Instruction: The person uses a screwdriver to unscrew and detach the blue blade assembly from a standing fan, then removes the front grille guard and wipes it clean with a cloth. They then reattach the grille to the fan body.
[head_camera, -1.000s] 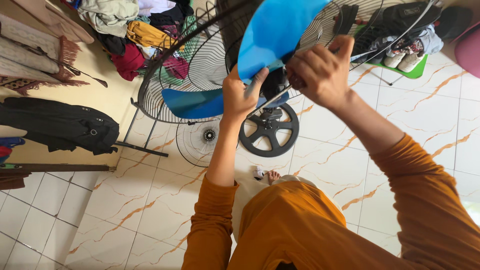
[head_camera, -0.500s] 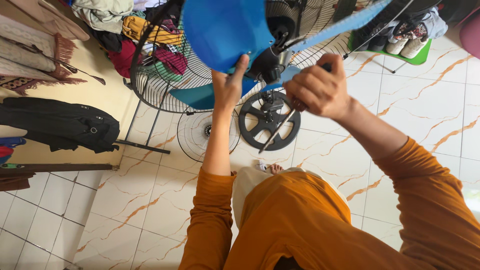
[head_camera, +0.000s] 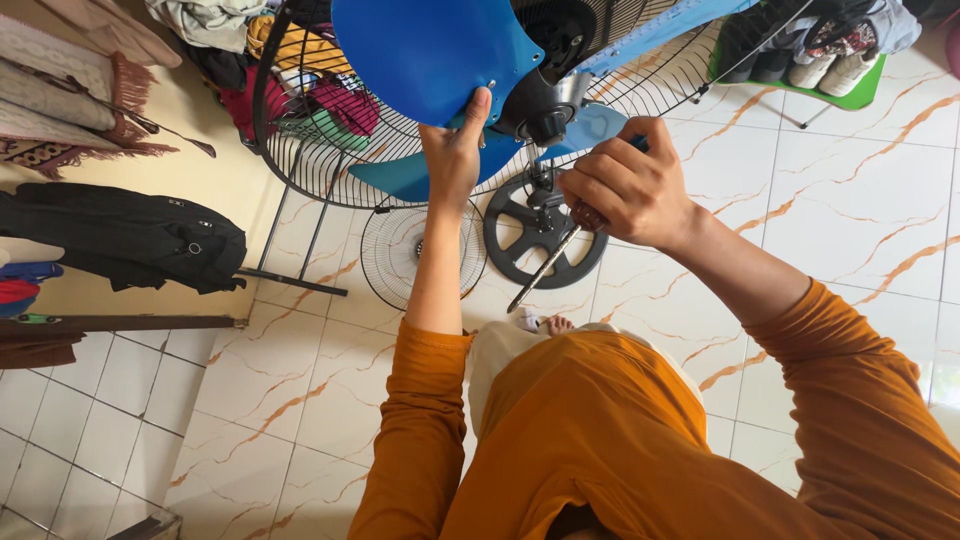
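A standing fan's blue blade (head_camera: 430, 55) fills the top of the view, in front of the black wire rear guard (head_camera: 330, 150). My left hand (head_camera: 452, 150) grips the lower edge of that blade. My right hand (head_camera: 625, 185) is closed around a screwdriver (head_camera: 545, 268) whose metal shaft points down and to the left. The right hand sits just below the fan's dark hub (head_camera: 545, 105). Under the hands, the fan's round black base (head_camera: 545, 235) stands on the floor.
A small wire guard (head_camera: 420, 255) lies flat on the tiled floor beside the base. A black bag (head_camera: 120, 235) rests on a ledge at left. Piled clothes (head_camera: 250, 50) lie behind the fan, and shoes on a green rack (head_camera: 820, 60) stand at top right.
The blue blade has turned, its broad face now upper left. My left hand followed it. My right hand dropped lower and the screwdriver shaft now shows below it.
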